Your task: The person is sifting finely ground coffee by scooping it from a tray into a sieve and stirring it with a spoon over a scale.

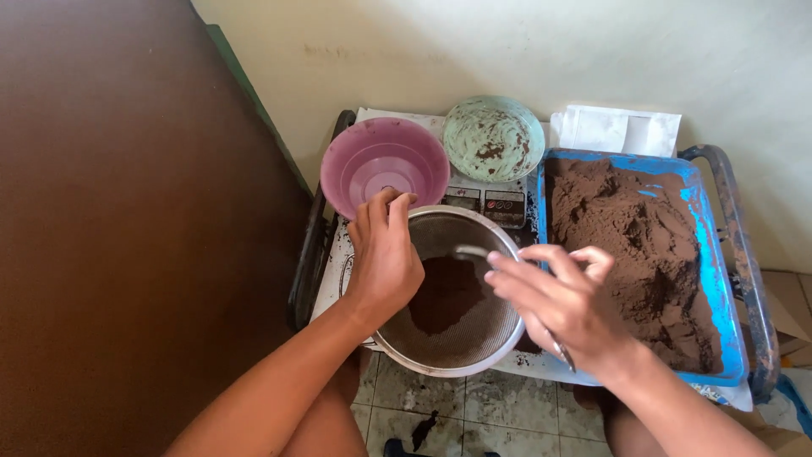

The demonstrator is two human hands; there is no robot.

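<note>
A round metal sieve (461, 338) with brown powder (444, 296) in its mesh sits in the middle. My left hand (385, 254) grips the sieve's left rim, fingers curled over the edge. My right hand (562, 305) holds a metal spoon (474, 251) whose bowl reaches over the sieve; the handle sticks out below my wrist. To the right a blue tray (719, 288) is heaped with the same brown powder (643, 245).
A purple bowl (385, 161) and a pale green bowl (493, 138) smeared with powder stand behind the sieve on a small weighing scale (495, 203). White paper (613, 129) lies at the wall. Dark metal frame bars (748, 271) flank the stand; tiled floor below.
</note>
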